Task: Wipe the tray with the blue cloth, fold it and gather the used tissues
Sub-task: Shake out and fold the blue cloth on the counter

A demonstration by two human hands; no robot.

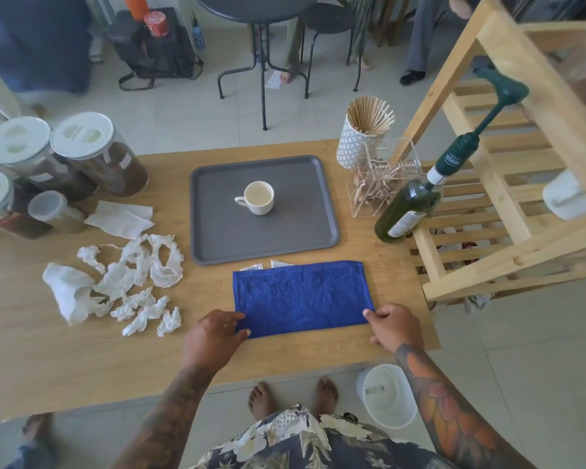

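Green bottle point(407, 208) beside my tray: pump collar reads "TEISSEIRE" | its lower label, sachets at my cloth, jar stickers: print too small for me to read

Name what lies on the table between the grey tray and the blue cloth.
In the head view, two small white sachets lie between the grey tray and the blue cloth, partly tucked under the cloth's far edge.

head: looks steeply down | faces forward | table point(82, 350) near
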